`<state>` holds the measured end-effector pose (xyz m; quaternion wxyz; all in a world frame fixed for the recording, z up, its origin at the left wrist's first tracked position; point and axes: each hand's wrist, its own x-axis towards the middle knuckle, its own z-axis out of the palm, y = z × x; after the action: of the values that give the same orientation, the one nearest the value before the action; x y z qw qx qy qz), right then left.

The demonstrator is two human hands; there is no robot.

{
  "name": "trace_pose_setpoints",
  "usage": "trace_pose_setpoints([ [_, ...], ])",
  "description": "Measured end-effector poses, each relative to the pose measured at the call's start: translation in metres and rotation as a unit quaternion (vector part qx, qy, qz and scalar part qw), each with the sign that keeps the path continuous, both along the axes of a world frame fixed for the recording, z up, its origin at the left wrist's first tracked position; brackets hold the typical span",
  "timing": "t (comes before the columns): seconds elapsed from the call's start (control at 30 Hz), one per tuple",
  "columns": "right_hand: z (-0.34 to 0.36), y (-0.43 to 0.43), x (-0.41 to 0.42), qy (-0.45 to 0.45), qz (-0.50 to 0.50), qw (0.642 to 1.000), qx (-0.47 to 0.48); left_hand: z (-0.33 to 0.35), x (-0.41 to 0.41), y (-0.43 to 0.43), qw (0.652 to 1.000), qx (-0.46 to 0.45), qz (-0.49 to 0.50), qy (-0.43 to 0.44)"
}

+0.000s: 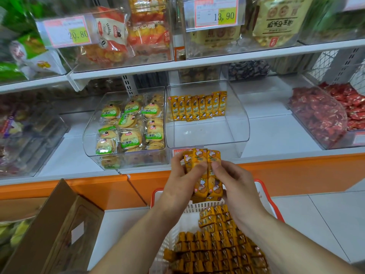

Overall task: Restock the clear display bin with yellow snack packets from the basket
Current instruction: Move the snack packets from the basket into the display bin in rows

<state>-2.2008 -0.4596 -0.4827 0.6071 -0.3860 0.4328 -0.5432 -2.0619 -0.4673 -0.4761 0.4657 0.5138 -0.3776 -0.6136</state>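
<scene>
A clear display bin (237, 133) sits on the lower shelf at centre, with one row of upright yellow snack packets (197, 107) along its back wall and a bare floor in front. Below it, my left hand (181, 180) and my right hand (235, 180) together grip a bunch of yellow packets (207, 175), held just in front of the bin's front lip. Under my forearms stands a white basket with a red rim (274, 206), filled with several rows of the same yellow packets (217, 246).
A clear bin of green-labelled round biscuits (126, 125) stands left of the display bin; a bin of red sweets (320, 115) is at the right. An open cardboard box (59, 230) sits at lower left. An orange shelf edge (296, 171) runs across.
</scene>
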Motion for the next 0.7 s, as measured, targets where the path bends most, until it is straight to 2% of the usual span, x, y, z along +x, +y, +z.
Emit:
trace_pose_setpoints([
  [0.2,0.008,-0.002,0.0,0.004,0.021,1.0,0.002,0.005,0.003,-0.005,0.999,-0.017,0.026,0.032],
  [0.47,0.021,-0.009,0.006,0.03,-0.007,0.999,0.009,0.021,0.016,-0.012,0.997,-0.042,0.059,0.028],
  [0.63,0.035,-0.022,0.016,0.095,-0.025,0.995,0.012,0.034,0.036,-0.022,0.996,-0.067,0.061,-0.002],
  [0.7,0.042,-0.042,0.017,0.084,-0.002,0.996,0.029,0.039,0.05,-0.03,0.994,-0.078,0.065,-0.028],
])
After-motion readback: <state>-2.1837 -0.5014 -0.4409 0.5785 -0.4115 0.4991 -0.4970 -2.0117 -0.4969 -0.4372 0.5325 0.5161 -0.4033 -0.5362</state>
